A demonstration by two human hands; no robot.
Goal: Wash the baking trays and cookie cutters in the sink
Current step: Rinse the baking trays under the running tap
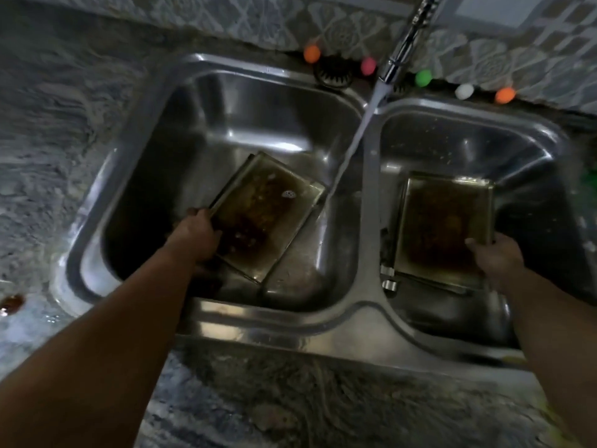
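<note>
A stained baking tray (268, 208) lies tilted in the left basin of the steel double sink (365, 195). My left hand (197, 236) grips its near-left edge. Water from the tap (400, 53) streams down onto the tray's far-right corner. In the right basin a second stained tray (442, 227) rests on top of other trays, and my right hand (494, 260) holds its near-right corner with the thumb on the rim. Two small shiny metal pieces (389, 278), perhaps cookie cutters, sit at the stack's near-left side.
Granite counter (64, 140) surrounds the sink. Several small coloured egg-shaped objects (311, 54) line the back ledge by the patterned wall. A dark round strainer (332, 74) lies behind the left basin. A reddish stain (11, 303) marks the counter at the left.
</note>
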